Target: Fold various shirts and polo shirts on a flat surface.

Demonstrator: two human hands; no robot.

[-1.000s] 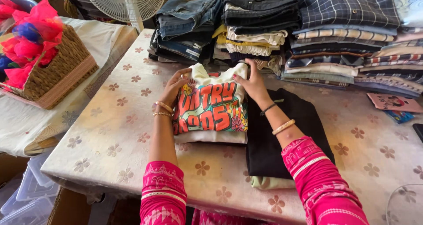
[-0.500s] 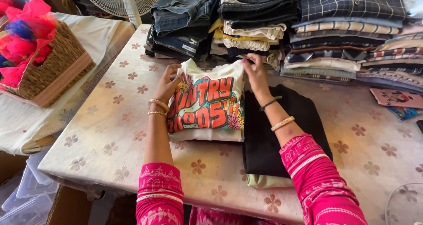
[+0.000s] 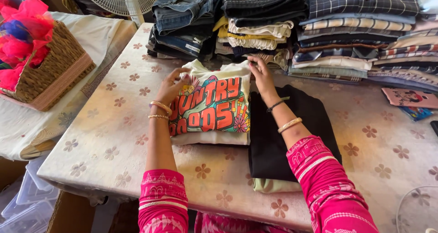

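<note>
We work at a table (image 3: 114,137) under a cream cloth with brown flowers, and along its far edge stand tall stacks of folded shirts (image 3: 360,32) and jeans (image 3: 182,23), close behind our hands. The nearest stack could topple forward if we nudge it while squaring the fold, as our knuckles sit just in front of it. Beside our right forearm lies a folded black garment (image 3: 273,141) on a pale green one, reaching to the near edge; a sweep of the sleeve could drag it off. The cream printed T-shirt (image 3: 212,107) lies folded near the middle of the table, its top edge toward the stacks. Our left hand (image 3: 171,88) pinches its top left corner, fingers bent. Our right hand (image 3: 261,73) pinches the top right corner. Uneven pulling could skew the fold or open it.
</note>
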